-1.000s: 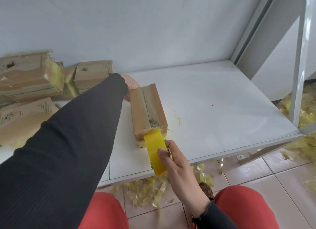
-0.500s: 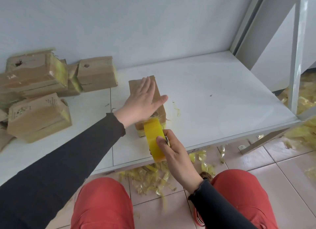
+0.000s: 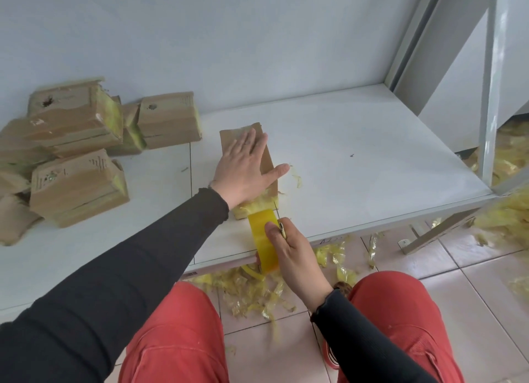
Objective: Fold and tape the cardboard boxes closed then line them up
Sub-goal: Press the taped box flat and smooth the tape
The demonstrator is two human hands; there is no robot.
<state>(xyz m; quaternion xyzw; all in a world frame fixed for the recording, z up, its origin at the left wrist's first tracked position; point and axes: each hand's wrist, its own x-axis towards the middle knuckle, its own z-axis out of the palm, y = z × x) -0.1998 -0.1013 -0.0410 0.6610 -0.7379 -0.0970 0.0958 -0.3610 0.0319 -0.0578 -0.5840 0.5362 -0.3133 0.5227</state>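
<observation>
Knees: my red trousers (image 3: 177, 339) fill the bottom edge; I sit facing a low white shelf (image 3: 357, 159).
Floor: pale tiles under me, littered with crumpled yellow tape scraps (image 3: 252, 291).
Right hand: my right hand (image 3: 289, 251) grips a tape roll (image 3: 263, 239), fingers curled round it and thumb on its yellow face. A small metal piece shows between thumb and finger; I cannot tell what it is.
Tape roll: it stands on edge at the shelf's front lip, just beside the near end of the box.
Box: the box (image 3: 269, 165) lies lengthwise on the shelf, pointing away from me. Yellow tape is bunched at its near end.
Left hand: my left hand (image 3: 246, 168) lies flat on top of the box, fingers straight and spread, thumb out over the right edge, pressing down.
Pile: more boxes (image 3: 77, 142) sit heaped at the far left against the wall, well apart from mine.
Writing: faint printed marks on the pile are too blurred to read.
</observation>
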